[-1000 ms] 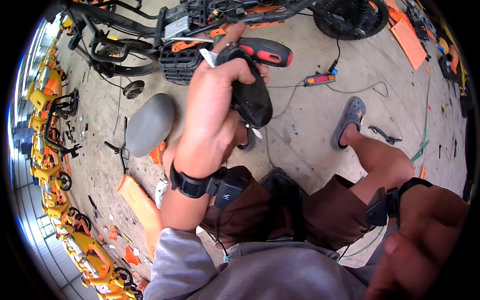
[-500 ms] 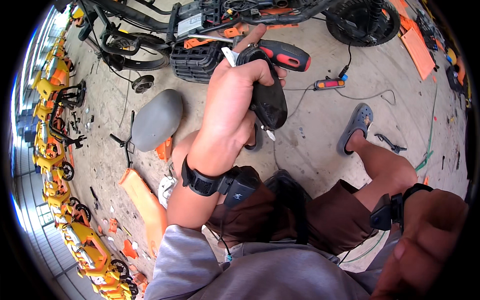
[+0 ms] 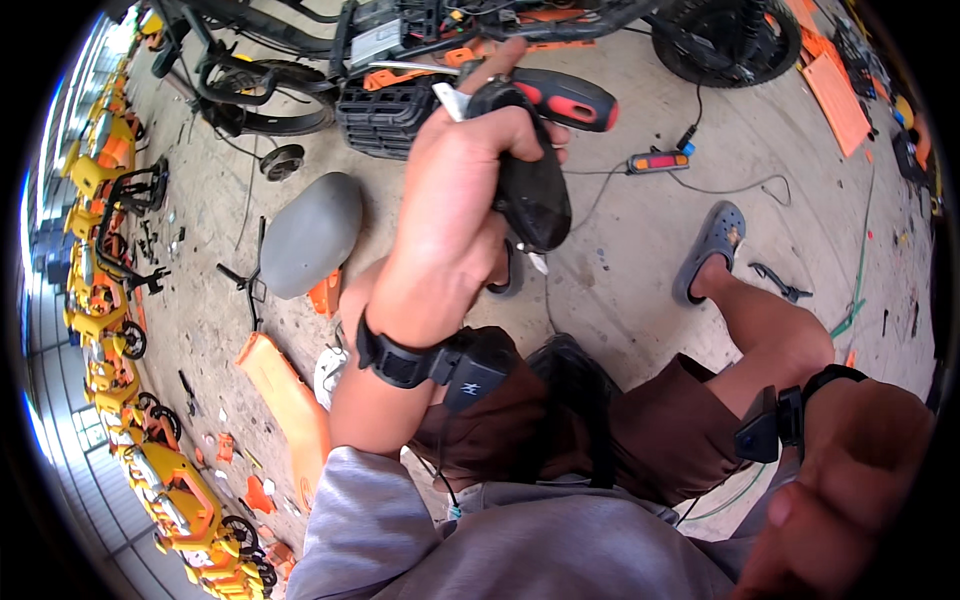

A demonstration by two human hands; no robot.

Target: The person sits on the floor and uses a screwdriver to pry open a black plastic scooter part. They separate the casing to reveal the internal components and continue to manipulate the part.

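Gripping item one: a cordless driver [image 3: 530, 170], black body with a red-and-black handle section, held in my left hand [image 3: 460, 190] at upper centre of the frame, fingers wrapped tight around it. A black strap with a small device sits on that wrist.

Item two: my right hand [image 3: 850, 480], lower right of the frame, loose and half-curled, holding nothing that I can see; well apart from the left.

Item three: a stripped scooter frame [image 3: 420, 40] across the top edge, with a black ribbed battery tray, exposed wiring and a rear wheel at upper right.

Item four: a grey seat [image 3: 305, 235], left of centre, lying on the concrete floor [image 3: 640, 260].

Item five: an orange panel [image 3: 285, 395] at lower left, beside my knee.

Item six: a tail-light unit [image 3: 657, 161] on a trailing cable, right of the driver.

Risks, as I judge them: the driver is carried one-handed above my bare knee, so a slackened grip could drop it there. Loose cables near my sandalled foot could snag. Scattered fragments on the floor could be lost or stepped on.
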